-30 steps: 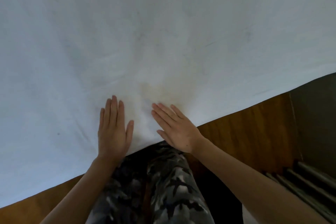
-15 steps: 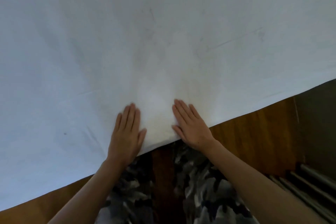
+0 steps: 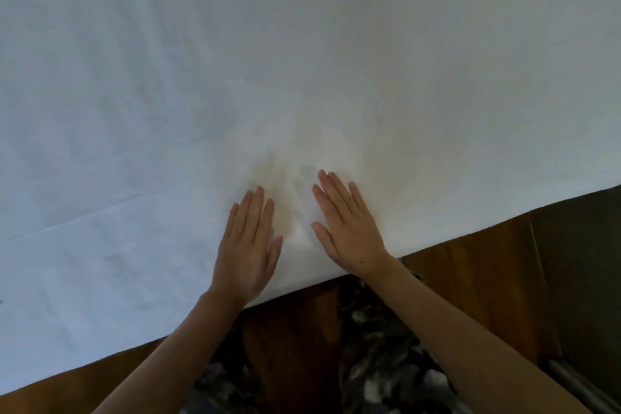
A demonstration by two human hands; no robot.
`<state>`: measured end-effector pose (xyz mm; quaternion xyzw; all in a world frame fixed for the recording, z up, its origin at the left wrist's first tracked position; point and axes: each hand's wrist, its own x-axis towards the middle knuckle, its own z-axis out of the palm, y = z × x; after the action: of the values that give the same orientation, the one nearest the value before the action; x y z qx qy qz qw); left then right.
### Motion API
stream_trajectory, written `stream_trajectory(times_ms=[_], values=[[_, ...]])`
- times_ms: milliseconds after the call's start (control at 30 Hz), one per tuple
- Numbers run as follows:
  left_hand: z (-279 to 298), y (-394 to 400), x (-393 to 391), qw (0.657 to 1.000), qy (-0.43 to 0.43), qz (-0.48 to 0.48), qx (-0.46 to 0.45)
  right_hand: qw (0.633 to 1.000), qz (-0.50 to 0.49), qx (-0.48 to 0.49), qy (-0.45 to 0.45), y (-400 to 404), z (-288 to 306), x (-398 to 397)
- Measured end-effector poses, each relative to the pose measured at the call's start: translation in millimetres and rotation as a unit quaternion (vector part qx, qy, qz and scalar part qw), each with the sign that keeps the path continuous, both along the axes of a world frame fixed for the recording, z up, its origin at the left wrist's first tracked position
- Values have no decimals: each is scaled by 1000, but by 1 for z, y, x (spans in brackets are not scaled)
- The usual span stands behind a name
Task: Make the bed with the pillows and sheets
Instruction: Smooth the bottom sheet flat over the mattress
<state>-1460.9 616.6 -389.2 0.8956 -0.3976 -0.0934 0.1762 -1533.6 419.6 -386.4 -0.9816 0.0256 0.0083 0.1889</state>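
Open white sheet [image 3: 235, 60] lies ahead; wooden bed edge [image 3: 470, 255] borders it below

bare left forearm [image 3: 188, 339], bare right forearm [image 3: 447, 329], no sleeves in view, no rings or watch seen, trousers [image 3: 379, 370] in grey, black and white camouflage print

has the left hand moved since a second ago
Yes. The left hand has slid right along the sheet edge, toward the right hand.
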Motion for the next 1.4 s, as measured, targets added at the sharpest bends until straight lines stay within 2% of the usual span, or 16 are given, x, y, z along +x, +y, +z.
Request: stream_trajectory(times_ms=[100,200,333,467,533,700,833,900,1000,1133,1267,1400], values=[[-3,-93,-28,1000,13,-12,9,995,-97,12,28,-76,-1,-14],[-6,-162,-49,997,30,37,54,990,-134,1,50,-144,-1,-31],[-20,-197,-58,986,30,138,87,996,-84,-14,42,-195,-11,-34],[-36,-200,-65,986,-15,136,91,997,-12,-61,51,-215,-36,-54],[-42,-198,-68,990,-19,101,93,995,-9,-83,52,-215,-43,-71],[-46,-182,-83,994,-10,-87,69,991,-16,-101,87,-204,-37,-87],[-39,-165,-96,962,3,-264,70,985,2,-103,137,-195,-29,-112],[-30,-163,-103,951,15,-301,71,985,8,-91,148,-192,-24,-119],[-16,-188,-96,981,44,-187,9,991,1,-54,121,-202,-15,-110],[-9,-274,-50,996,46,-33,-66,994,-94,-26,39,-259,-12,-49],[-13,-401,18,998,13,18,-53,975,-210,-59,26,-359,-17,43],[-30,-510,55,994,3,110,13,966,-244,-73,43,-462,-22,82]])
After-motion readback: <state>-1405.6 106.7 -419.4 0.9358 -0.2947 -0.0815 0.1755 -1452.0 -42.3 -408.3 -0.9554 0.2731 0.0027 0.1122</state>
